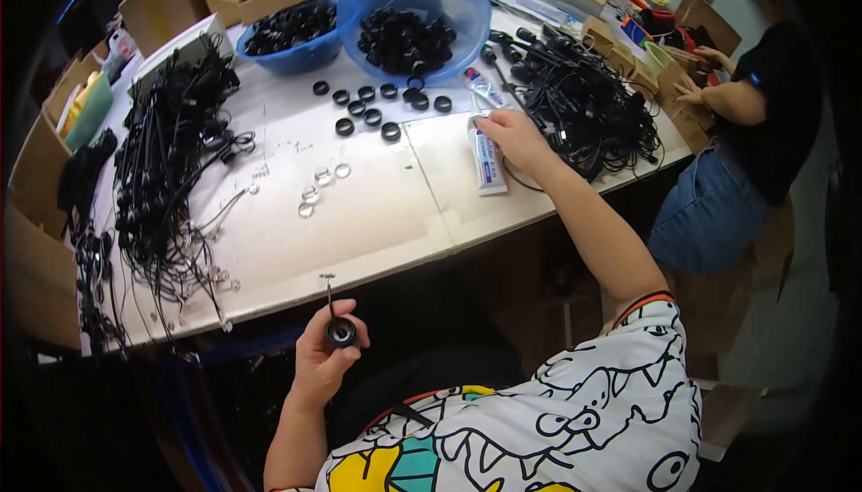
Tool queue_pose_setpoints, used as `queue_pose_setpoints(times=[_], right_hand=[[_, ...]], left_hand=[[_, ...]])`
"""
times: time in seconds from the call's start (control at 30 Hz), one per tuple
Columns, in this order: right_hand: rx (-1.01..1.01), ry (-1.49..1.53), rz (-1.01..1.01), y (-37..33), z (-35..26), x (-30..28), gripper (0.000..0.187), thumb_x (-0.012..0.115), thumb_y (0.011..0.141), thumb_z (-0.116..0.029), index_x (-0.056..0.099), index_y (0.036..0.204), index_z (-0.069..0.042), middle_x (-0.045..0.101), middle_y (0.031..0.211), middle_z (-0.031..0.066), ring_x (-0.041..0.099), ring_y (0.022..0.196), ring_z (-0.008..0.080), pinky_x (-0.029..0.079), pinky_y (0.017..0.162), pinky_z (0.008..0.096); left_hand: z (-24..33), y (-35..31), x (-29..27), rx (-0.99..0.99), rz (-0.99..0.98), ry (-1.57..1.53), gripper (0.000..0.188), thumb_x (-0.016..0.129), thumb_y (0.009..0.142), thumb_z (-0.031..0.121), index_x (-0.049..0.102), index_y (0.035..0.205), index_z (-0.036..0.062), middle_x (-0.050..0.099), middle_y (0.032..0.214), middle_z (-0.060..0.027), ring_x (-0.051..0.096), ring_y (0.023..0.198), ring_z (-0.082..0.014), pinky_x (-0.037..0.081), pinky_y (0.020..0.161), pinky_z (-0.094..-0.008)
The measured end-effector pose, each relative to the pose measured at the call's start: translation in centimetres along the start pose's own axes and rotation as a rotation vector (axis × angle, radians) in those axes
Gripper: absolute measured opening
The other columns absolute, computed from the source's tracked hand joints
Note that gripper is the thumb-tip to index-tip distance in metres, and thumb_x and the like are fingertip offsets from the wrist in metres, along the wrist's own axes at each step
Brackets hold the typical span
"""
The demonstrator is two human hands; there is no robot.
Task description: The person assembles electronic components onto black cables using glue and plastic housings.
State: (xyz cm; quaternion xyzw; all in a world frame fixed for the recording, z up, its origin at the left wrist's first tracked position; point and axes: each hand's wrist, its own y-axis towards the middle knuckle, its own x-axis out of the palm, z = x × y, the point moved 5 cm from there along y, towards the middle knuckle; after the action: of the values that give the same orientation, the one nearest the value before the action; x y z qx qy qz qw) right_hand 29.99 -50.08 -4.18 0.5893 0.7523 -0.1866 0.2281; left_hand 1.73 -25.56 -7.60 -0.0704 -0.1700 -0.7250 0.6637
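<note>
Left hand [321, 357] is half closed, thumb and fingers wrapped around a small black cylinder [340, 332] just off the front edge of the table [377, 236], with a thin dark wire [330, 299] sticking out past it toward the tabletop. Right hand [516, 137] has thumb and fingers pinched on the upper end of a white-and-blue squeeze tube [487, 164], over toward the right end; can't tell if the tube touches the table.

Going left to right: big tangle of black cables [162, 169] down the left end, loose ends trailing to the front left corner. Then a blue bowl [292, 63] of black bits near the back edge, some small clear discs [311, 194] around mid-table, a scatter of black rings [391, 132] behind those, and a larger blue basin [462, 7], also holding black parts. Second tube [483, 86] lies just behind the gripped one. Another messy cable pile [584, 106] fills the right end, and a person in jeans [714, 209] is beyond it.
</note>
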Motion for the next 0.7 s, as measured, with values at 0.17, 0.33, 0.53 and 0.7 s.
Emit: queue_pose_setpoints(times=[0.17, 0.33, 0.53, 0.7], right_hand=[[0.027, -0.356, 0.035, 2.8, -0.9, -1.3, 0.032, 0.054, 0.079, -0.033, 0.062, 0.083, -0.002, 0.062, 0.076, 0.0158, 0.059, 0.07, 0.0261, 0.044, 0.065, 0.0352], [-0.277, -0.469, 0.013, -2.6, -7.2, 1.3, 0.029, 0.053, 0.082, -0.032, 0.058, 0.089, -0.003, 0.059, 0.081, 0.0126, 0.057, 0.076, 0.0232, 0.043, 0.068, 0.0335], [-0.45, -0.12, -0.92, -17.8, -6.3, 13.6, 0.047, 0.06, 0.077, -0.026, 0.044, 0.116, -0.005, 0.057, 0.09, 0.0139, 0.055, 0.082, 0.0246, 0.044, 0.076, 0.0342], [-0.07, 0.44, -1.211, -19.6, -0.4, 22.6, 0.068, 0.064, 0.071, -0.013, 0.029, 0.13, -0.008, 0.052, 0.097, 0.0124, 0.052, 0.07, 0.0148, 0.047, 0.062, 0.0266]], left_hand=[[0.8, 1.0, 0.7, 0.055, -0.066, 0.011, 0.056, 0.068, 0.072, 0.009, 0.042, 0.121, 0.0034, 0.053, 0.078, -0.0057, 0.049, 0.069, -0.0091, 0.04, 0.062, -0.0202], [2.1, 1.8, 0.9, 0.076, -0.04, 0.038, 0.056, 0.066, 0.073, 0.009, 0.04, 0.123, 0.0038, 0.052, 0.078, -0.005, 0.047, 0.069, -0.0085, 0.038, 0.061, -0.0198], [3.9, 2.5, 1.4, 0.184, 0.022, -0.187, 0.059, 0.052, 0.084, 0.013, 0.021, 0.134, 0.007, 0.044, 0.089, -0.0065, 0.038, 0.064, -0.0104, 0.032, 0.054, -0.0212], [4.6, 3.6, 1.8, 0.171, 0.116, -0.216, 0.062, 0.057, 0.083, 0.02, 0.022, 0.134, 0.0134, 0.044, 0.088, -0.0048, 0.035, 0.061, -0.0081, 0.032, 0.055, -0.0221]])
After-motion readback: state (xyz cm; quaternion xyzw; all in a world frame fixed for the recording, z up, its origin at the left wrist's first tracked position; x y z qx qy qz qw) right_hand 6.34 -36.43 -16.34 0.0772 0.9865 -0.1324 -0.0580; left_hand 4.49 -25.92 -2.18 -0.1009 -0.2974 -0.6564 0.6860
